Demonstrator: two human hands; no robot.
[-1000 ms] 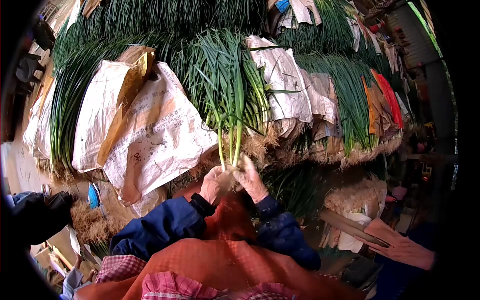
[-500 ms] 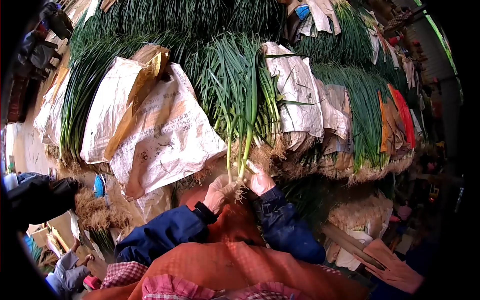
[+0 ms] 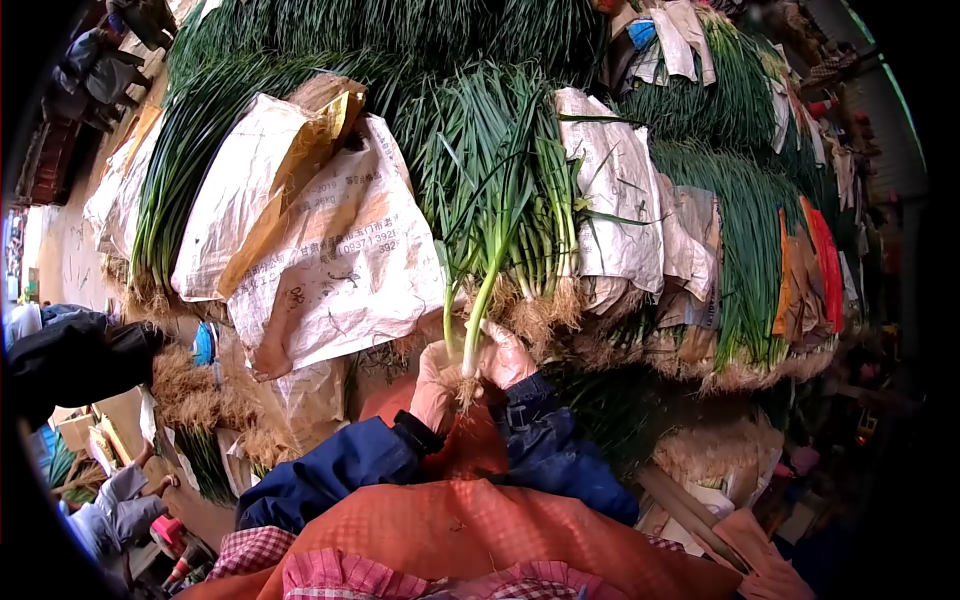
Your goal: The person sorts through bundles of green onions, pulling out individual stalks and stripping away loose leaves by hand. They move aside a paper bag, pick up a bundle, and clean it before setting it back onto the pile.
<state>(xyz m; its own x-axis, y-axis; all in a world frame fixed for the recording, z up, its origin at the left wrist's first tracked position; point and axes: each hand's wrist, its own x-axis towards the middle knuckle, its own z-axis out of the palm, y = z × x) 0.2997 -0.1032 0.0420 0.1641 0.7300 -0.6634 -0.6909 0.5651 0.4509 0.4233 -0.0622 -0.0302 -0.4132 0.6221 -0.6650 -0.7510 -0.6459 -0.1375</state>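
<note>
Long green onions (image 3: 487,290) with white stems and pale roots stand upright between my two hands, their leaves reaching over the pile behind. My left hand (image 3: 433,390) is closed around the lower stems from the left side. From the right, my right hand (image 3: 506,357) pinches the stems just above the roots. Both hands look gloved or dusty, with dark blue sleeves. Just beyond them lies a bundle of green onions (image 3: 545,215), roots toward me, between white sacks (image 3: 340,255).
Rows of green onions (image 3: 735,260) partly covered by sacks stretch back and right. A wooden bar (image 3: 680,500) and root bundles (image 3: 715,450) lie lower right. Other people (image 3: 95,75) are at the upper left, and a dark sleeve (image 3: 80,365) reaches in at the left.
The view has shifted, so the pile appears slightly further right. The held stems have spread apart and turned a little, with their white ends now more visible between my hands.
</note>
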